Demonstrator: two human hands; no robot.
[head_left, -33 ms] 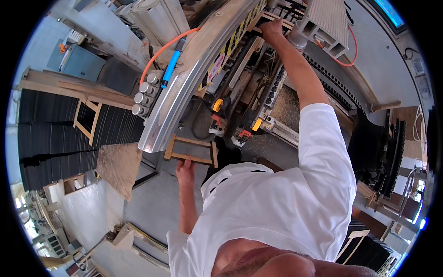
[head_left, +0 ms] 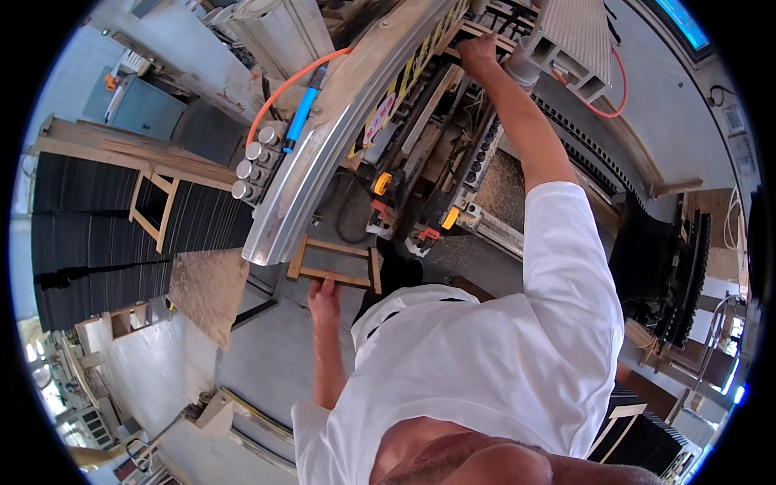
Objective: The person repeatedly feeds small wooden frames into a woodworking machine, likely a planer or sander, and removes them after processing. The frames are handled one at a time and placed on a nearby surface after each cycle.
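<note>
My left hand (head_left: 325,301) is closed on one long rail of a small rectangular wooden frame (head_left: 356,282). It holds the frame low, beside the rounded end of a long metal beam (head_left: 279,218). My right arm stretches far forward over the machine. At its end, my right hand (head_left: 478,53) has its fingers curled down on a second wooden frame (head_left: 495,36) set among the machine's parts. The fingertips there are partly hidden.
Yellow knobs (head_left: 382,183) and red clamps (head_left: 423,238) sit at the near ends of the machine's rails. Sawdust (head_left: 499,187) covers a bay on the right. Stacked black panels (head_left: 89,202) carry another wooden frame (head_left: 150,212) on the left. An orange hose (head_left: 275,97) arches over the beam.
</note>
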